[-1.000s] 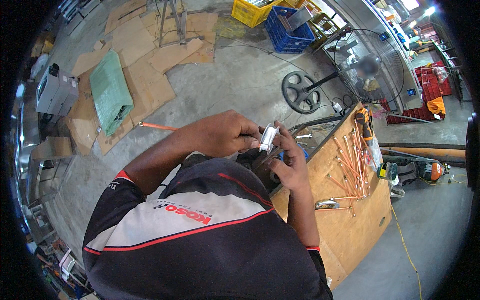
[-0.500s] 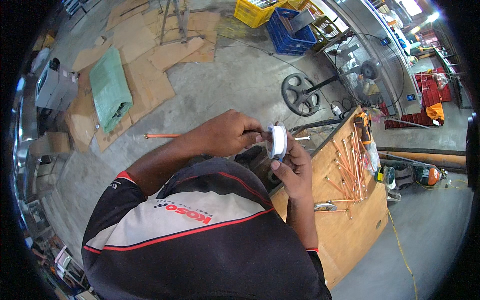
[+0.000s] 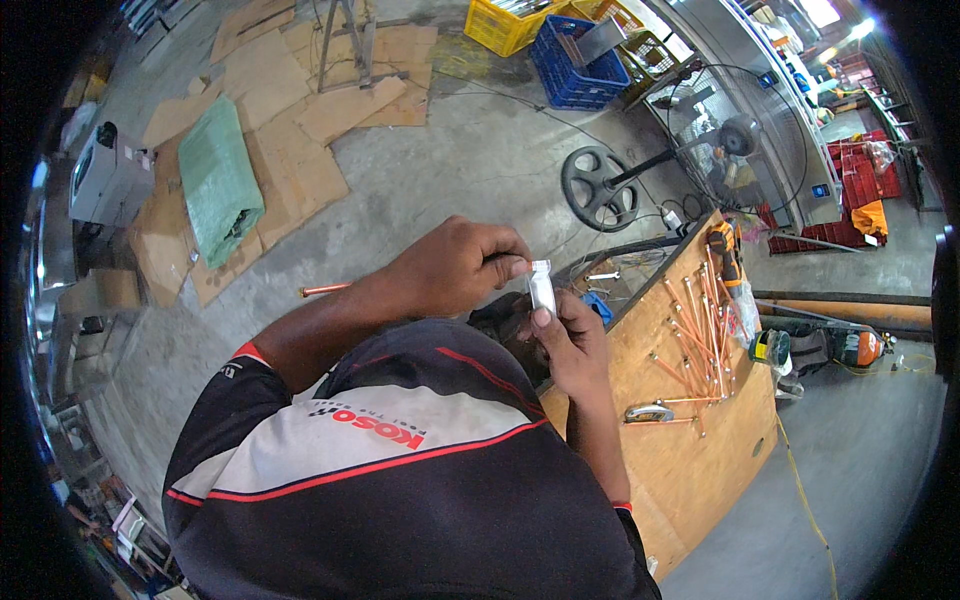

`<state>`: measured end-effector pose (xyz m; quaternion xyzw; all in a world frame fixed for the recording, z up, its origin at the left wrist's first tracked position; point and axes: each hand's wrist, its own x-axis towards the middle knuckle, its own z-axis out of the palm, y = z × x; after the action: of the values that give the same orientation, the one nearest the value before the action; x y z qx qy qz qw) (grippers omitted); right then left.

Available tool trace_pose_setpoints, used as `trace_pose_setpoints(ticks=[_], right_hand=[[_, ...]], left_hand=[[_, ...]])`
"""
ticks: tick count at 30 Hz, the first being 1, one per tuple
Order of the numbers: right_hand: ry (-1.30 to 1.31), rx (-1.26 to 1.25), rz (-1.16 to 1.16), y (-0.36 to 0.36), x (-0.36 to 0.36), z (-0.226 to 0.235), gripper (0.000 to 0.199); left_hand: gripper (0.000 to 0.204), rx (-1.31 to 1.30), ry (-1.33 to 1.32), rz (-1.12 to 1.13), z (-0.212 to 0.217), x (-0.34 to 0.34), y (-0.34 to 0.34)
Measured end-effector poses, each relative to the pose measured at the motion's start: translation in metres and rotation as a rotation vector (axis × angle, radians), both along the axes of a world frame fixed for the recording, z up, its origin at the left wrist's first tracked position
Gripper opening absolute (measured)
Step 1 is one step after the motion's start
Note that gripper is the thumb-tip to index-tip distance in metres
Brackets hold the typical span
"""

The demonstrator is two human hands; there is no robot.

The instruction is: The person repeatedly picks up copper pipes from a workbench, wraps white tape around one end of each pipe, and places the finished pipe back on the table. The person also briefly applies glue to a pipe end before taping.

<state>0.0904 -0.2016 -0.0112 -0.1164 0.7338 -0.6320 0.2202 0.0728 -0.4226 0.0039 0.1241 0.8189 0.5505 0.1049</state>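
1. A wooden tabletop (image 3: 690,470) carries many copper tube pieces (image 3: 700,330), apparently untouched.
2. Left hand (image 3: 455,268) is closed, pinching the top of a small white roll (image 3: 541,290), possibly tape.
3. Right hand (image 3: 568,335) grips the roll from below, thumb pressed against it.

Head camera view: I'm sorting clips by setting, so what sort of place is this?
Probably a metal workshop: bare concrete floor, plywood board strewn with copper tubes, and stacked plastic crates beside a pedestal fan.
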Motion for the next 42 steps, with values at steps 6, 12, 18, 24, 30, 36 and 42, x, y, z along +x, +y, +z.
trace_pose_setpoints(ticks=[6, 12, 18, 24, 30, 36, 42], right_hand=[[-0.092, -0.045, 0.026, 0.003, -0.002, -0.022, 0.02], [0.06, 0.017, 0.028, 0.002, -0.012, -0.019, 0.023], [0.12, 0.094, 0.086, 0.006, -0.017, -0.016, 0.029], [0.223, 0.197, 0.157, 0.001, -0.017, 0.003, 0.035], [0.427, 0.188, 0.137, 0.004, -0.016, 0.013, 0.048], [0.489, 0.159, 0.326, -0.003, -0.014, 0.048, 0.054], [0.669, 0.288, 0.161, -0.016, 0.011, 0.031, 0.041]], left_hand=[[0.019, -0.016, 0.018, -0.051, 0.003, 0.004, 0.001], [0.018, 0.077, -0.052, -0.121, 0.004, 0.007, 0.001], [0.019, 0.126, -0.076, -0.169, -0.006, 0.01, -0.001], [0.014, 0.33, -0.214, -0.227, -0.016, 0.008, -0.008], [0.02, 0.305, -0.28, -0.461, -0.04, 0.003, -0.011], [0.016, 0.19, -0.133, -0.143, -0.069, 0.003, 0.001], [0.017, 0.369, -0.298, 0.04, -0.05, -0.01, -0.007]])
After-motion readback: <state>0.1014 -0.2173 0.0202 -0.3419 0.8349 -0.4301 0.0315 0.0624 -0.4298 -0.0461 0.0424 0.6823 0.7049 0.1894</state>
